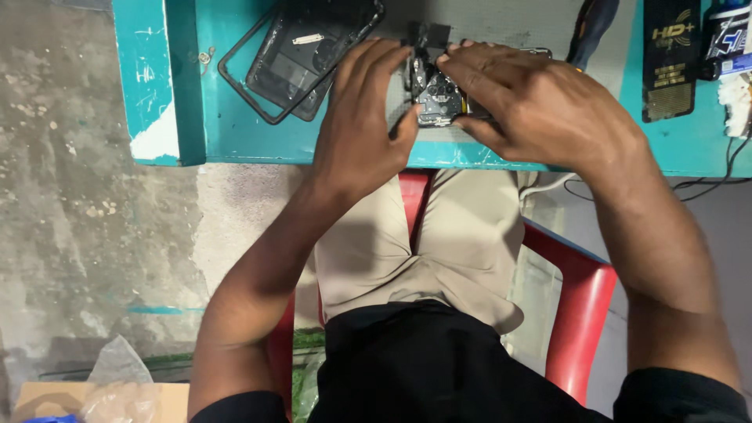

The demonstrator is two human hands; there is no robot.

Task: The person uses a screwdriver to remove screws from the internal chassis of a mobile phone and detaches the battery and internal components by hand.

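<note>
An opened phone (435, 95) with bare dark circuitry lies near the front edge of the teal table (235, 133). My left hand (362, 117) rests on its left side, with a thin dark tool pinched between thumb and fingers and its tip at the phone. My right hand (533, 102) covers the phone's right half, pressing it flat with spread fingers. Much of the phone is hidden under both hands.
A black phone back cover (313, 47) with a loose thin frame lies at the table's left. A black packet (670, 59) and white wad (736, 102) sit at the right, cables hanging off the edge. I sit on a red chair (580, 313). Concrete floor at left.
</note>
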